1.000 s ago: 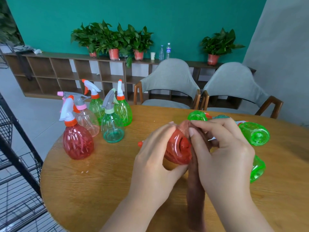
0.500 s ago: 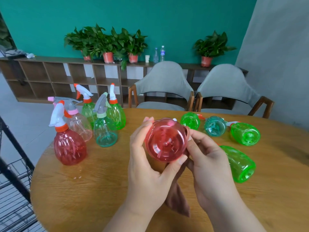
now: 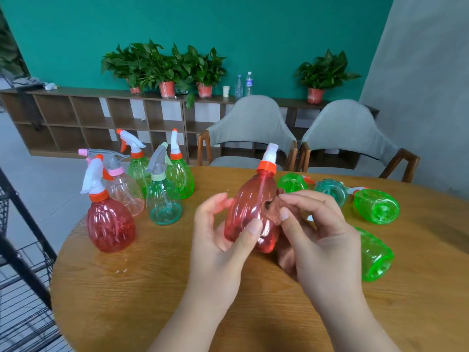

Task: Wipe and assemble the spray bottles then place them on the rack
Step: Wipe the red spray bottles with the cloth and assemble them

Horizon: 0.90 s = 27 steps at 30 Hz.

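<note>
Swinging round from its base-toward-the-camera pose of half a second ago, the red bottle [image 3: 250, 212] is now pointing its orange collar and white spray head up and away, above the near middle of the table [image 3: 152, 288]. The left hand [image 3: 220, 245] is holding it from the left, with the thumb pressing on the near face of the lower body and the curled fingers reaching round the far side. The right hand [image 3: 327, 247] is pinching a brown cloth [image 3: 275, 208] between thumb and forefinger, holding it against the bottle's right flank. More of the cloth is bunching under that palm. A thin tube is showing faintly through the red wall below the neck.

Five capped bottles are standing at the table's far left:
- a second red bottle [image 3: 110, 224], nearest
- a pale pink bottle [image 3: 125, 193] behind it
- a teal bottle [image 3: 163, 205] to the right
- a left green bottle [image 3: 138, 168] and a right green bottle [image 3: 181, 179], farthest

Lying on their sides right of the hands are:
- a far green bottle [image 3: 291, 182]
- a lying teal bottle [image 3: 331, 190]
- a far-right green bottle [image 3: 377, 205]
- a near green bottle [image 3: 373, 255]

A black wire rack [image 3: 22, 250] is standing off the table's left edge.
</note>
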{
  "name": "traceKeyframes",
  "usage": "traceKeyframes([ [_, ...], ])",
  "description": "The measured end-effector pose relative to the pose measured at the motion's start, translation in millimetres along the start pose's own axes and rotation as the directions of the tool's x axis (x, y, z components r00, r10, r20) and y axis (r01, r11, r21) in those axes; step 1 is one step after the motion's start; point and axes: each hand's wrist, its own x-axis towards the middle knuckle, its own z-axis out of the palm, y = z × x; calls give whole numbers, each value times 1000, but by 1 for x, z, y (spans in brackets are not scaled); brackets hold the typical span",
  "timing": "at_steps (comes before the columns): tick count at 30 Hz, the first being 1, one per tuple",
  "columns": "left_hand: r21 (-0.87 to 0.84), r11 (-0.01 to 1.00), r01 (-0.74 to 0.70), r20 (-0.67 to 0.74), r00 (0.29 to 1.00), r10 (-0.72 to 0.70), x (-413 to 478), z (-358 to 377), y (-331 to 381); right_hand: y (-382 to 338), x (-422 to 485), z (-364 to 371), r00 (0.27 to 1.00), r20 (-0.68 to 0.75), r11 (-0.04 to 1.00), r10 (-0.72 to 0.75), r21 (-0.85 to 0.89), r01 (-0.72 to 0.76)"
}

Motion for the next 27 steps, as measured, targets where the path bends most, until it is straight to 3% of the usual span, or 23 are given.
traceKeyframes([
  [5,77,991,108,195,973,-121,0,-4,1,2,3,-2,996,30,989,-86,-118,89],
  [13,381,917,118,364,892,-267,-7,-8,-13,-6,12,-12,987,-93,970,-129,-218,106],
  [18,350,919,183,436,836,-333,-14,4,-11,-2,10,-11,993,-116,957,-32,-289,-3],
  [24,307,913,268,337,867,-368,-14,5,-23,1,8,-9,1000,-10,935,-10,-355,5],
  [27,306,912,274,393,836,-383,-8,-5,-18,2,13,-19,998,-36,948,48,-313,-57],
])
